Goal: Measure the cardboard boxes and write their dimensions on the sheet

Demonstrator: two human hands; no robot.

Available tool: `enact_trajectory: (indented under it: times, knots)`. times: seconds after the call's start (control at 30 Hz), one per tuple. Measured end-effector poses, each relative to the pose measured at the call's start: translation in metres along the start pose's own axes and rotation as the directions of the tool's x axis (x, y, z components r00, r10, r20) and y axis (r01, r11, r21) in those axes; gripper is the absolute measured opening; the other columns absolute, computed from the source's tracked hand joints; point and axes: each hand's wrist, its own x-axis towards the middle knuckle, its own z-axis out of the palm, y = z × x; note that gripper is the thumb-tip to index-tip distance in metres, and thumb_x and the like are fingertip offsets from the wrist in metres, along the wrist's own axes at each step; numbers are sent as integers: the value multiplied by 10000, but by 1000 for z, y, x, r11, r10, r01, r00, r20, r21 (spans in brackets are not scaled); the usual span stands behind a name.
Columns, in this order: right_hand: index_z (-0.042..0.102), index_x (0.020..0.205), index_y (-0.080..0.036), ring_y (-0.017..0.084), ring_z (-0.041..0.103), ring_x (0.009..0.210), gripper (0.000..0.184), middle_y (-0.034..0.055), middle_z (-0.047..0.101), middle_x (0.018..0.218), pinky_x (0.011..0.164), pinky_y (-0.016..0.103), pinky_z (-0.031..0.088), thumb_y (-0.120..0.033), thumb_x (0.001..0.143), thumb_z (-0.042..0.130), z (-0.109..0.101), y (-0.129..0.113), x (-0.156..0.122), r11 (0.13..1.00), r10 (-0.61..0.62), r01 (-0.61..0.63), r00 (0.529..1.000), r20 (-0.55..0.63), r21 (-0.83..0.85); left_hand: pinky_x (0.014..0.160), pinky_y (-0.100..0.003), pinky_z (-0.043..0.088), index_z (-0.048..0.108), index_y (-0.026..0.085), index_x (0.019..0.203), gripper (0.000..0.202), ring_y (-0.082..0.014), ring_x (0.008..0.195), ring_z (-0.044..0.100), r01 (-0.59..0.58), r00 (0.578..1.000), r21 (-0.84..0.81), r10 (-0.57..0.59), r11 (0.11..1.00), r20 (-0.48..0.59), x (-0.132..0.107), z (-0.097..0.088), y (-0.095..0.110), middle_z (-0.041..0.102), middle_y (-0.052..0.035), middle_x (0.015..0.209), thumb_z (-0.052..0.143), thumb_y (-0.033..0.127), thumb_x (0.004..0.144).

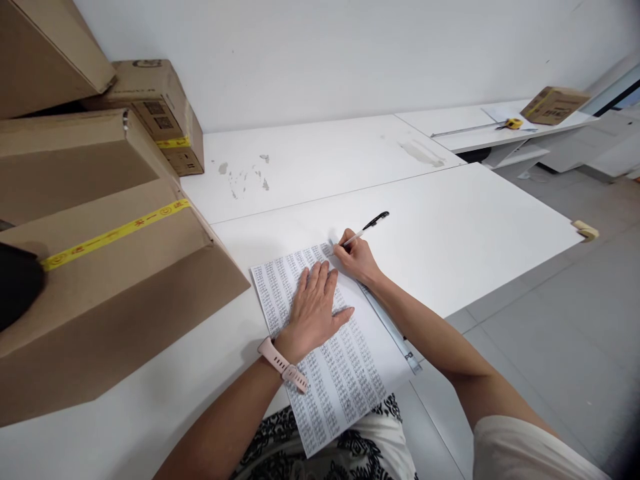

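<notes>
A sheet of paper (350,360) with several columns of dense handwriting lies on the white table, its near end reaching past the table edge over my lap. My left hand (315,307) rests flat on the sheet, fingers stretched and thumb out to the right. A pen (373,221) with a clear barrel and a black end is pinched in my right hand (356,257). Its tip, covered by my fingers, is at the sheet's far right corner. Under the sheet's right side a pale bluish strip (395,333) sticks out.
Large cardboard boxes (100,293) with yellow tape stand at the left, a smaller carton (165,113) behind. On the white table (480,227), a tape roll (585,231) sits at the right corner. Farther back are a tape measure (513,124), partly extended, and another carton (555,105).
</notes>
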Motion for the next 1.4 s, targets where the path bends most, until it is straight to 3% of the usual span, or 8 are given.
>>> enact_trajectory:
  times: [0.47, 0.63, 0.77, 0.97, 1.03, 1.13, 1.27, 1.4]
  knots:
    - [422, 684, -229, 106, 384, 527, 187, -67, 419, 545, 531, 262, 316, -276, 788, 570, 2, 0, -1, 1000, 6, -7, 1000, -7, -9, 1235, -532, 138, 358, 19, 1491, 802, -346, 1515, 175, 2, 999, -30, -1, 1000, 34, 1, -4, 2, 255, -230, 1616, 444, 591, 935]
    - [477, 799, -231, 126, 428, 568, 163, -40, 497, 641, 562, 269, 365, -362, 884, 522, -2, 8, 3, 999, -30, 27, 990, -139, -22, 1234, -534, 131, 332, 21, 1507, 807, -348, 1520, 147, 5, 998, -59, -2, 998, 57, 0, -5, 0, 220, -225, 1627, 437, 586, 940]
    - [608, 1056, -225, 197, 544, 830, 235, 58, 612, 935, 772, 330, 447, -294, 940, 416, -19, 25, 10, 942, -223, 162, 957, -187, -294, 1233, -540, 125, 334, 24, 1502, 808, -360, 1514, 162, 8, 999, -100, -5, 995, 31, 1, -1, -2, 246, -234, 1619, 472, 577, 929]
    - [684, 1169, -205, 285, 502, 1003, 439, 132, 624, 1038, 872, 402, 427, -114, 881, 367, -29, 46, 14, 765, -193, 117, 980, -52, -633, 1191, -505, 308, 440, 72, 1421, 679, -337, 1484, 279, 9, 988, -223, -43, 975, -147, -13, -24, 9, 381, -231, 1557, 598, 471, 895]
    - [666, 1228, -214, 287, 511, 984, 489, 131, 634, 1049, 857, 411, 427, -85, 862, 369, -27, 52, 15, 740, -203, 120, 978, -49, -662, 1149, -472, 390, 488, 122, 1374, 566, -298, 1463, 335, -79, 926, -237, -17, 968, -377, -34, -53, 14, 464, -196, 1505, 607, 411, 902]
    - [593, 1332, -189, 290, 523, 960, 580, 135, 655, 1023, 826, 421, 445, -46, 814, 374, -25, 61, 18, 773, -210, 95, 971, -112, -627, 1101, -468, 438, 551, 176, 1281, 430, -271, 1387, 448, -136, 683, -99, 21, 986, -730, -83, -114, 9, 584, -148, 1376, 652, 278, 876]
    - [559, 1341, -141, 318, 533, 1022, 502, 168, 649, 1094, 853, 478, 470, -155, 863, 407, -24, 43, 21, 855, -255, 71, 920, -298, -514, 1119, -518, 372, 605, 201, 1187, 394, -297, 1316, 505, 256, 425, 90, -29, 962, -905, -151, -195, -36, 623, -125, 1302, 721, 212, 811]
    - [579, 1305, -171, 311, 543, 1135, 426, 174, 626, 1206, 961, 499, 453, -345, 934, 466, -4, -47, 12, 851, -470, 349, 838, -276, -392, 1113, -540, 358, 497, 157, 1350, 710, -367, 1361, 429, 581, 477, -81, -419, 810, -773, -183, -238, -92, 519, -190, 1423, 751, 448, 755]
